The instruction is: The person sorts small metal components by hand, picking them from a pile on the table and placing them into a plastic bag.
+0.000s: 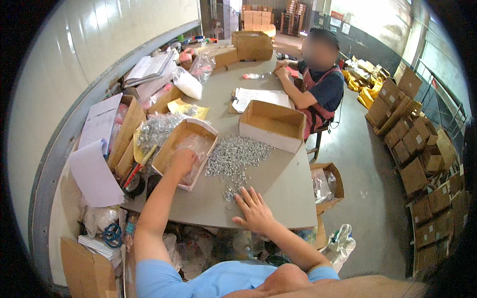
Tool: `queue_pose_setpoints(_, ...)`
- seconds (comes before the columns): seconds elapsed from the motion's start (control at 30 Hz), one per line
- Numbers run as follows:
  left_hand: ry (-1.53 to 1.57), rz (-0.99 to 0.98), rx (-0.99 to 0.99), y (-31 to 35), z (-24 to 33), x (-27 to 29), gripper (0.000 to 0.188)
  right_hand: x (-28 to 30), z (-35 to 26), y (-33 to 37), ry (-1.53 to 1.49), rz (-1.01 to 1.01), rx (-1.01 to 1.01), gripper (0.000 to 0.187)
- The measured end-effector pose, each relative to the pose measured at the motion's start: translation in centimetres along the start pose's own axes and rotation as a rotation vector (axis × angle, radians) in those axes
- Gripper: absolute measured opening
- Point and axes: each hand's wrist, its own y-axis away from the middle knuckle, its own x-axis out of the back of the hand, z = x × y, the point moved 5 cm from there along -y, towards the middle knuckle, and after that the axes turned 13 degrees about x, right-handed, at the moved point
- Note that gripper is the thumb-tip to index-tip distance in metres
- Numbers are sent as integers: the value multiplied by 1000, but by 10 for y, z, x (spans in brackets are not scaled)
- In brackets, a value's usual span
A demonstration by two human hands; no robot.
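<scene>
My left hand (184,160) reaches into an open cardboard box (160,158) with white sides, its fingers curled down among clear plastic bags (199,144). What those fingers grip is hidden. To the right of that box, a loose heap of small silvery metal parts, like screws (236,155), spreads over the grey table (278,198). At the heap's near end my right hand (255,211) lies palm down on the tabletop, fingers spread, holding nothing. Its fingertips are close to a few stray parts.
An empty cardboard box (272,124) stands beyond the heap, with a clipboard of papers (261,99) behind it. Across the table sits a person (320,89). Bags, papers and cartons crowd the left edge. A carton (328,186) stands by the table's right side; stacked cartons (415,174) line the floor.
</scene>
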Motion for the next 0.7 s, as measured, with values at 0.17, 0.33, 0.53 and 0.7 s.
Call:
queue_pose_setpoints(0.17, -103, 192, -69, 11, -8, 16, 20, 16, -15, 17, -14, 20, -109, 80)
queue_pose_setpoints(0.33, 295, 253, 142, 28, -9, 38, 19, 22, -13, 21, -32, 109, -148, 84)
queue_pose_setpoints(0.53, 385, 196, 239, 24, -21, 54, 32, 23, -16, 17, -101, 74, -170, 84)
queue_pose_setpoints(0.7, 583, 192, 188, 19, -35, 39, 21, 21, -15, 20, -90, 82, -165, 86)
